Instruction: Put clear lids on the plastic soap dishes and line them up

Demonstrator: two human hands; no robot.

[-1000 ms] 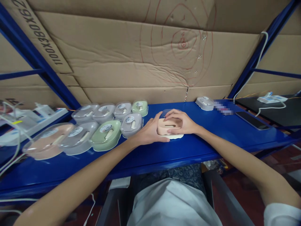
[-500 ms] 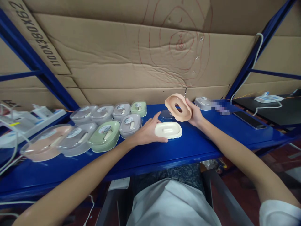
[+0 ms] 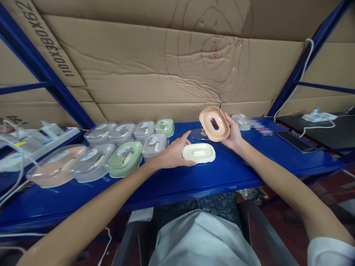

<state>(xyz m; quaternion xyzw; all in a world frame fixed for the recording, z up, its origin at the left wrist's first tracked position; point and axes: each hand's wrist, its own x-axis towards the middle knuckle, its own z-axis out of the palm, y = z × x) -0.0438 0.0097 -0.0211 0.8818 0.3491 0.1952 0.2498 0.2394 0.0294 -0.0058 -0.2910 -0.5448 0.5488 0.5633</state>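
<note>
My right hand (image 3: 232, 133) holds a peach oval tray with a slot in its middle (image 3: 214, 124), lifted and tilted above the blue shelf (image 3: 227, 171). My left hand (image 3: 174, 152) rests on the shelf, its fingers touching the left edge of a cream oval base (image 3: 198, 153). A clear lid (image 3: 197, 135) lies just behind the cream base, partly hidden by the peach tray.
Several closed oval boxes, grey, green and pink (image 3: 125, 158), stand in rows at the left. Another grey box (image 3: 242, 120) sits at the back right, with a phone (image 3: 293, 141) and a power strip (image 3: 318, 116) farther right. Cardboard lines the wall behind.
My right hand lifted the peach tray off the cream base and raised it, tilting it toward me. My left hand stayed at the base.
</note>
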